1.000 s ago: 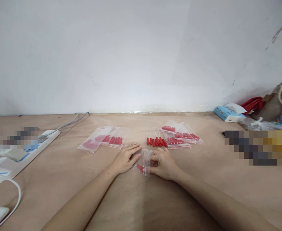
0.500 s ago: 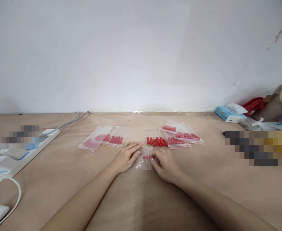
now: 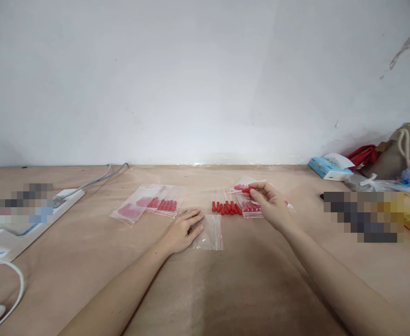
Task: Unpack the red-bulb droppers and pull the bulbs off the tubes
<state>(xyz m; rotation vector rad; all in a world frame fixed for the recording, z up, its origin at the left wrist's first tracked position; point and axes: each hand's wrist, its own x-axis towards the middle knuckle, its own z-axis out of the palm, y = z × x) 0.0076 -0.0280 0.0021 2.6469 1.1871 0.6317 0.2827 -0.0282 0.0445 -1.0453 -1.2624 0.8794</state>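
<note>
Far left of the frame there's a white power strip (image 3: 17,243) on the bench (image 3: 51,270), off to the side, probably so the cord stays out of the way. Left of centre, some zip bags of red pieces (image 3: 131,210) lie overlapped, I guess to save room. The left hand (image 3: 183,229) is flat, fingers stretched out, resting on the left edge of a clear bag (image 3: 210,237) mid-frame, which looks like it stops the bag sliding. No red shows in that one. Just above it sit loose red pieces (image 3: 230,207), bunched within easy reach. The hands are well apart: the right hand (image 3: 273,207) pinches one red piece (image 3: 247,190) by its end, over more filled bags (image 3: 252,209). Tissue box (image 3: 330,169) at far right.
</note>
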